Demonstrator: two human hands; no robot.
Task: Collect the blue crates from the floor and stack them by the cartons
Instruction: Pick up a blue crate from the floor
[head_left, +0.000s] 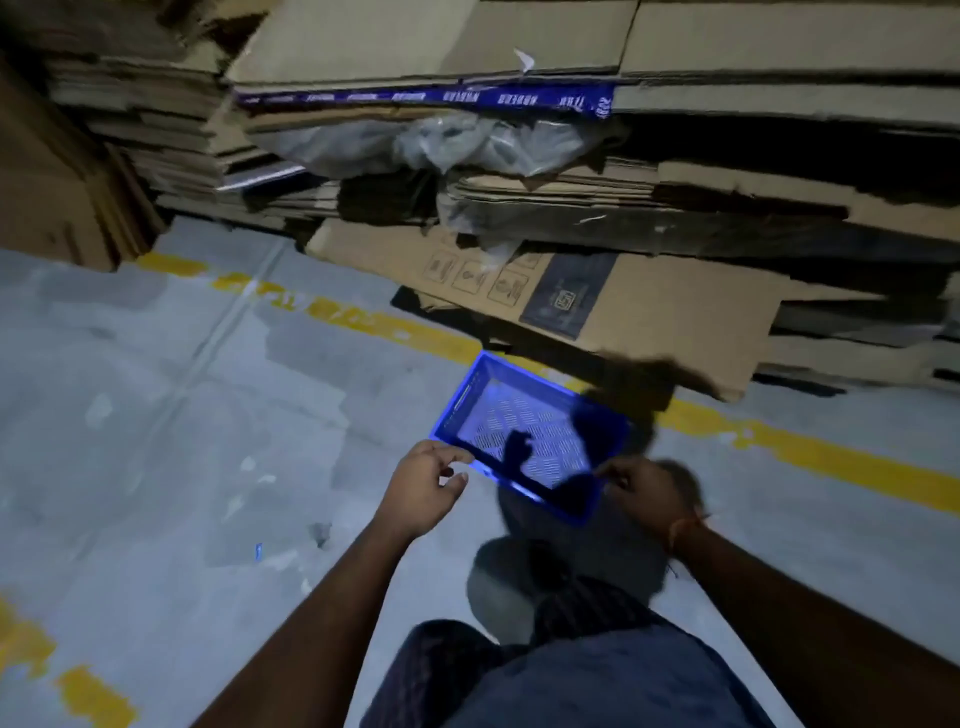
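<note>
One blue crate (524, 434) with a perforated bottom sits low by the yellow floor line, right in front of the flattened cartons (639, 317). It is empty and lies at an angle to me. My left hand (423, 491) is at its near left corner, fingers over the rim and thumb below it. The fingertips of my right hand (647, 493) pinch the rim at the near right corner; this hand is blurred. Shadows of my hands fall inside the crate. Whether the crate rests on the floor or hangs just above it is unclear.
Tall piles of flattened cardboard (467, 62) with crumpled plastic wrap (467, 143) fill the back and right. More cartons (57, 197) stand at the far left. A yellow line (810, 452) crosses the grey floor (156, 441). My legs (545, 670) are below the crate.
</note>
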